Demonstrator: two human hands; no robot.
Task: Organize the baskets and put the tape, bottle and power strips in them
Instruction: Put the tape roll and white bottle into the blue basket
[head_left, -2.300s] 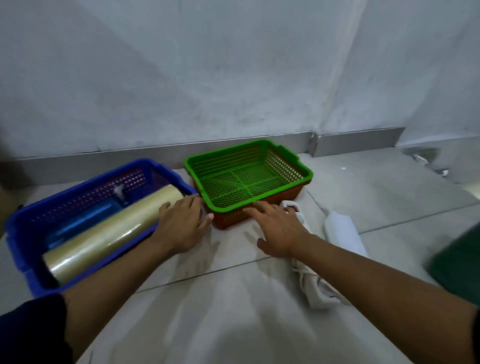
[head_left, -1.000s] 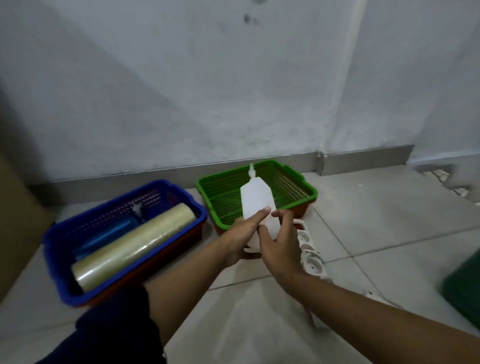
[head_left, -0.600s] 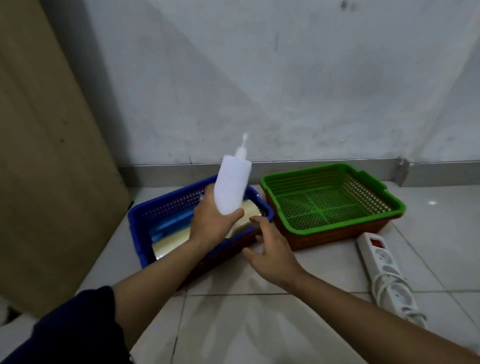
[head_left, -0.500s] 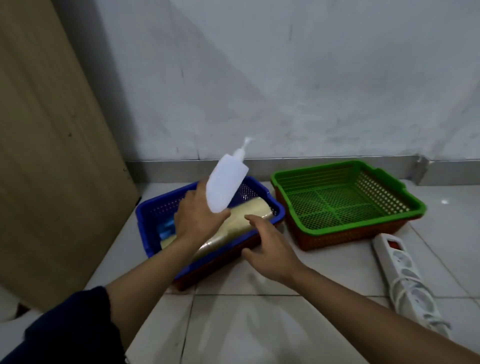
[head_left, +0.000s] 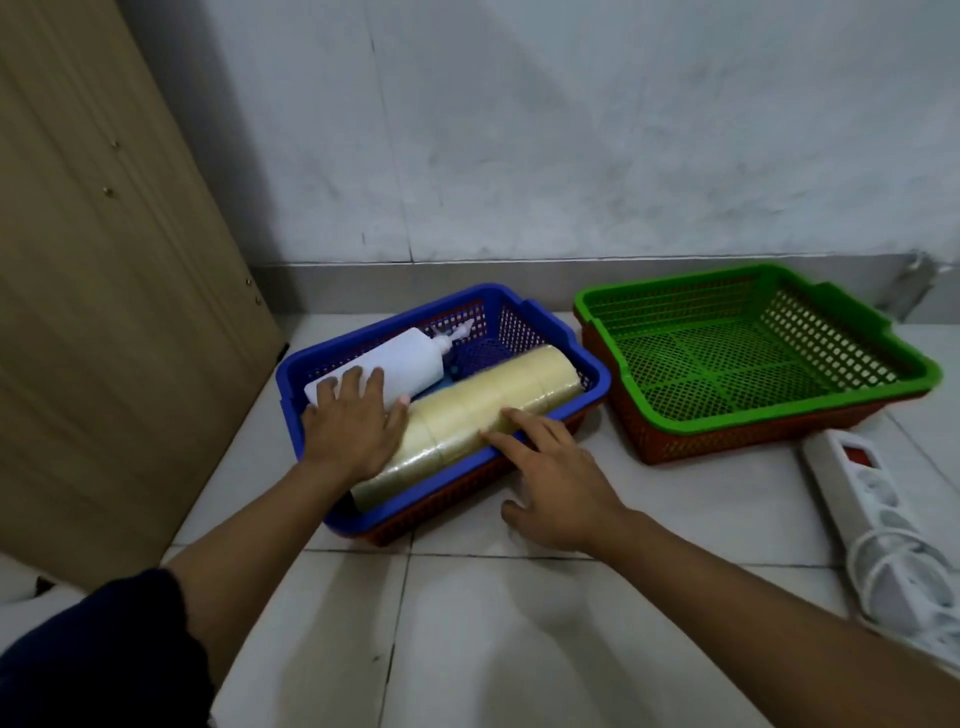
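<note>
Baskets: four counted – a blue basket (head_left: 592, 375) nested in a red one (head_left: 441, 506) at 11 o'clock, a green basket (head_left: 779, 415) nested in another red one (head_left: 753, 436) at 1 o'clock, the two stacks just beside each other
Tape: one long stack of clear rolls (head_left: 478, 410), lying diagonally in the blue basket
Bottle: one white bottle (head_left: 395, 366) with a nozzle, lying on its side in the blue basket beside the tape, toward 11 o'clock
Power strips: one clearly seen, white with a red switch (head_left: 872, 499) and a coiled cord, on the floor at 3 o'clock, outside both stacks
Hands: two – left hand (head_left: 353, 426) lay flat, fingers spread and straight, on the bottle's base and the tape; right hand (head_left: 561, 488) was open, fingertips touching the tape and the blue rim, gripping nothing
Floor: pale tiles (head_left: 519, 649) with dark grout lines
Room: grey-white wall (head_left: 571, 130) with a grey skirting; a wooden panel (head_left: 93, 260) stood at 9 o'clock
Sleeve: dark (head_left: 104, 660), on the left arm
</note>
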